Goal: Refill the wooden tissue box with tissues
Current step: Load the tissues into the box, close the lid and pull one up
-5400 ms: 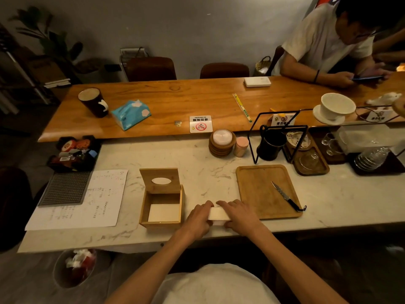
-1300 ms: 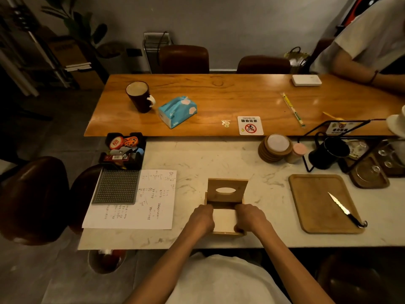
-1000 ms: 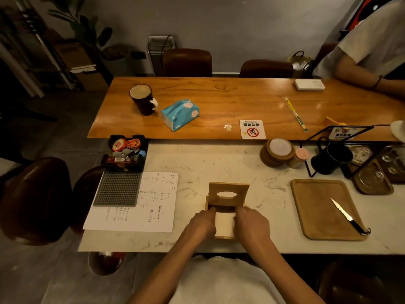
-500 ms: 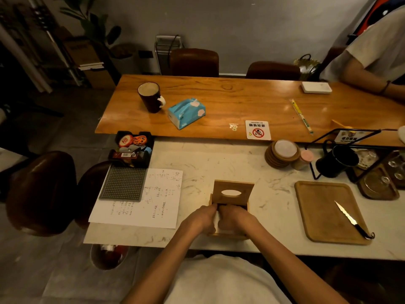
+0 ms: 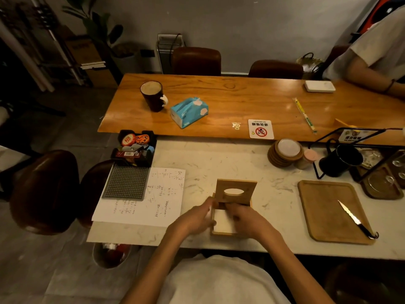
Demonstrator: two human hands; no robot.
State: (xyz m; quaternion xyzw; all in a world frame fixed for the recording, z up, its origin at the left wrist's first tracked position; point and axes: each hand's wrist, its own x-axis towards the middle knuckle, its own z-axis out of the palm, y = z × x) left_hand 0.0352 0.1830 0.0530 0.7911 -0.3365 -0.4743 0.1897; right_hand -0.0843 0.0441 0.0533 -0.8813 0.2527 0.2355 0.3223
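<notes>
Though the fingers (image 5: 232, 211) blur beyond telling, the open-lidded wooden box (image 5: 248, 188) holds white tissues (image 5: 224, 223).

The matt wooden tissue box (image 5: 235, 189) sits on a smooth, veined marble counter (image 5: 219, 159); the farther wooden table (image 5: 230, 102) is glossy.

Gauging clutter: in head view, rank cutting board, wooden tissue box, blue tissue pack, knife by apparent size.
cutting board
wooden tissue box
blue tissue pack
knife
Pack lies farther away, so box versus pack is unsure.

The marble counter (image 5: 219, 163) carries tissue box (image 5: 249, 191), paper (image 5: 162, 200), cutting board (image 5: 324, 207), coasters (image 5: 285, 153).
</notes>
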